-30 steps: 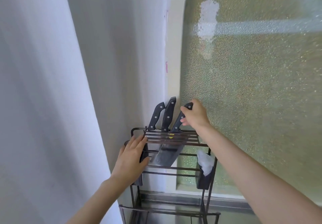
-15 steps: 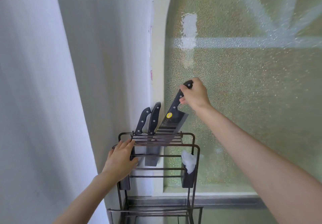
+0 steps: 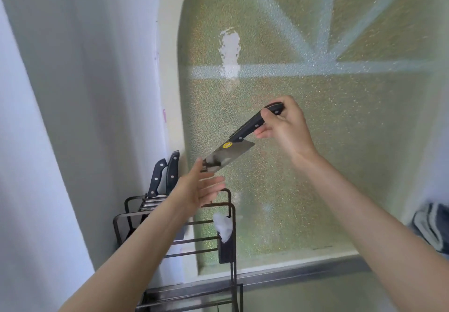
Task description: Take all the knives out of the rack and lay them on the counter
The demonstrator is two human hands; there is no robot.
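Note:
A cleaver (image 3: pixel 229 155) with a black riveted handle and a yellow sticker on its blade hangs in the air above the black wire rack (image 3: pixel 232 219), tilted with the blade down to the left. My right hand (image 3: pixel 285 129) grips its handle. My left hand (image 3: pixel 198 190) is open just under the blade's tip, fingers spread, touching or almost touching it. Two more black-handled knives (image 3: pixel 165 173) still stand in the rack's slots at the far left, blades hidden between the bars.
The rack stands in a corner between a white wall (image 3: pixel 73 117) and a frosted arched window (image 3: pixel 315 166). A white crumpled thing (image 3: pixel 222 225) sits in a small black holder on the rack's right side. A grey cloth (image 3: pixel 432 226) lies at the right edge.
My right hand has pulled the cleaver fully out of the rack and lifted it to the right. My left hand let go of the rack's frame and rose toward the blade.

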